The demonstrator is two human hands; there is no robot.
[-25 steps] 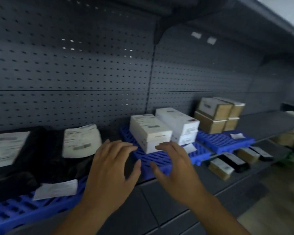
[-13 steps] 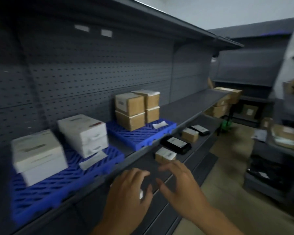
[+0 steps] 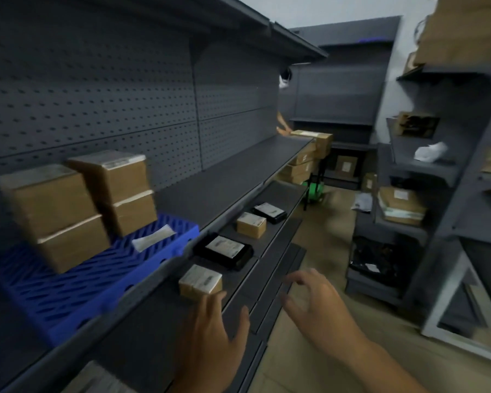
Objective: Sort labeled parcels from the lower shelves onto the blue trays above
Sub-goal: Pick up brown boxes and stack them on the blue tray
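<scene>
Four parcels sit in a row on the lower shelf (image 3: 247, 268), running away along the aisle below the blue tray (image 3: 97, 273), which carries stacked cartons (image 3: 77, 205) and keeps bare room at its front. The nearest box (image 3: 200, 282) lies just ahead of the left hand (image 3: 210, 336), its long side across the shelf, so that hand looks the likelier taker. Both grips are spread and empty, the right hand (image 3: 315, 304) hovering off the shelf edge, further from the box.
</scene>
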